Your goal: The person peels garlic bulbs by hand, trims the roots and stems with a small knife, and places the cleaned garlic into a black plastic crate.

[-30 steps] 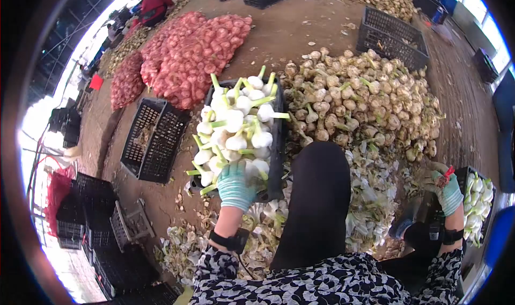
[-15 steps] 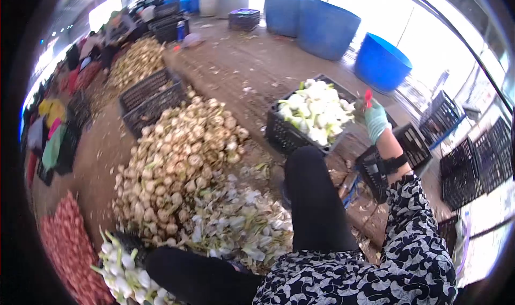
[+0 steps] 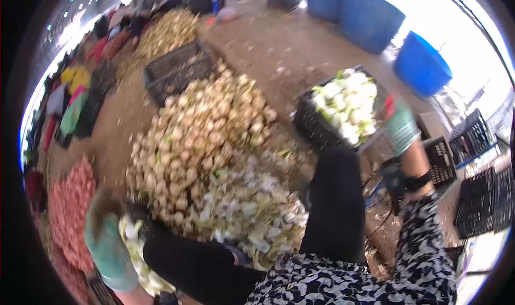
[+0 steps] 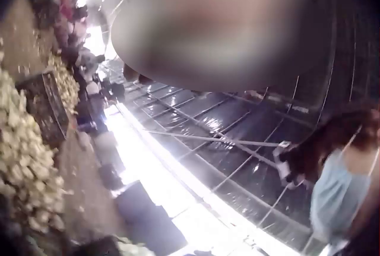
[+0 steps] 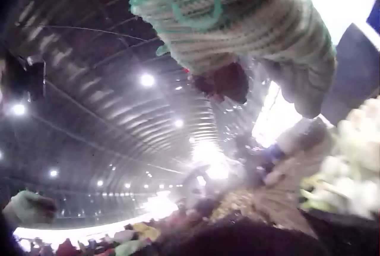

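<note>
My right hand [image 3: 401,126], in a pale green-and-white knit glove, grips a red-handled tool [image 3: 389,106]; its working end is lost in blur. It is just right of a black crate [image 3: 314,125] heaped with trimmed white garlic [image 3: 346,103]. At the lower left my gloved left hand [image 3: 110,246] is raised, motion-blurred, fingers loosely curled and nothing visible in it. It overlaps a second lot of white garlic [image 3: 151,273] beside my left knee. In the right wrist view this left hand [image 5: 32,208] shows small and distant.
A big pile of untrimmed garlic [image 3: 193,144] lies before me, with peeled leaves [image 3: 252,208] nearer my legs. An empty-looking black crate [image 3: 177,69] stands behind it. Red net bags [image 3: 70,208] are at left; blue tubs [image 3: 424,63] and stacked crates [image 3: 475,203] at right.
The view has swung right. My left hand has come off the garlic in the left crate and lifted. My right hand keeps the red-handled tool and is beside the right crate.
</note>
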Available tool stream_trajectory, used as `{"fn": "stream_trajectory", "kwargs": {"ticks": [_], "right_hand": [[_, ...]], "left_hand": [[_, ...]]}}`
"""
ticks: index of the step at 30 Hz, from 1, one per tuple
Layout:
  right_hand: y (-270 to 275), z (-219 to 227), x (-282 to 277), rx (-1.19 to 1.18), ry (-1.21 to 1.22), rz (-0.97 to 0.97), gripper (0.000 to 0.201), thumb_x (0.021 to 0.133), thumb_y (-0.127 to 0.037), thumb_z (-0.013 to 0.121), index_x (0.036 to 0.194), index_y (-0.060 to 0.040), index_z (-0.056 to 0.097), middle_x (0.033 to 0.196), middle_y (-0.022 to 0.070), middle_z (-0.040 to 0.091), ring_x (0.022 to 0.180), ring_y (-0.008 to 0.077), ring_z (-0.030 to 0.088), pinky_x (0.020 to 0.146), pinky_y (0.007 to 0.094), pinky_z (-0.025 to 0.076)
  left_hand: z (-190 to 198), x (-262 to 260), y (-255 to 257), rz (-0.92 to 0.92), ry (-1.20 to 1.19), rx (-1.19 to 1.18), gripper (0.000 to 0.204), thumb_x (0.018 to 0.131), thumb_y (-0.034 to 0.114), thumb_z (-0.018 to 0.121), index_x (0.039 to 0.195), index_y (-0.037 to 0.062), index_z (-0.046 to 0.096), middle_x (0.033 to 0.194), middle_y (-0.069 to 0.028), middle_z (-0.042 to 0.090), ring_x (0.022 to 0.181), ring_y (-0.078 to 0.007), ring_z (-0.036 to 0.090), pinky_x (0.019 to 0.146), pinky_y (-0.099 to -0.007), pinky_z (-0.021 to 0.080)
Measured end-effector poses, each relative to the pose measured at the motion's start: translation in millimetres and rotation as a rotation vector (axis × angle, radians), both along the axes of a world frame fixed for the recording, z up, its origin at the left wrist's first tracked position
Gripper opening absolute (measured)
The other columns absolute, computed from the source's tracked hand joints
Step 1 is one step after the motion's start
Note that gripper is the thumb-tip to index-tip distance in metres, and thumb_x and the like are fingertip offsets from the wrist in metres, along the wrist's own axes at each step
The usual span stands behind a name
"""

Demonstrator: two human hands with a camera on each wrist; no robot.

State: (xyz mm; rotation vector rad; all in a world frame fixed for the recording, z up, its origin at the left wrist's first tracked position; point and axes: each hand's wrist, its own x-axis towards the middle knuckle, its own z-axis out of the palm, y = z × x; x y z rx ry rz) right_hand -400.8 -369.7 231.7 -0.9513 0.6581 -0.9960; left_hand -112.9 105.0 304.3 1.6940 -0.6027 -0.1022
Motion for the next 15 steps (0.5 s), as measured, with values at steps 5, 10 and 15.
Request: {"fn": "stream_trajectory", "kwargs": {"ticks": [5,10,15], "right_hand": [[4.5,117.1,80.8,-0.654,0.183,0.299,0.032,0.078,-0.001,0.05,0.11,-0.0043,0.046,0.088,0.0069,0.056,0.076,0.0155,0.053,0.067,0.0293,0.045],[-81.7,4.8,37.7,-0.915,0.907,-0.273,0.037,0.073,-0.02,0.058,0.107,-0.0066,0.05,0.092,0.0183,0.057,0.087,0.0297,0.056,0.076,0.0342,0.044],[-32.4,-62.6,76.0,-0.87,1.52,-0.139,0.076,0.067,-0.028,0.062,0.129,-0.0145,0.023,0.128,0.0157,0.033,0.122,0.035,0.023,0.098,0.0457,0.019]], "left_hand": [[-7.2,18.3,-55.1,-0.083,0.291,-0.261,0.044,0.075,0.022,0.057,0.11,-0.0031,0.047,0.105,-0.0116,0.053,0.09,-0.0183,0.051,0.077,-0.0307,0.042],[-63.3,29.1,-109.6,-0.254,0.477,-0.045,0.034,0.07,0.016,0.062,0.098,-0.0024,0.055,0.086,-0.0098,0.058,0.07,-0.0166,0.054,0.066,-0.0284,0.044],[-115.5,35.8,-160.9,-0.434,0.776,0.177,0.026,0.076,0.011,0.058,0.099,-0.0016,0.056,0.099,-0.0095,0.056,0.088,-0.0192,0.053,0.075,-0.0269,0.042]]}}
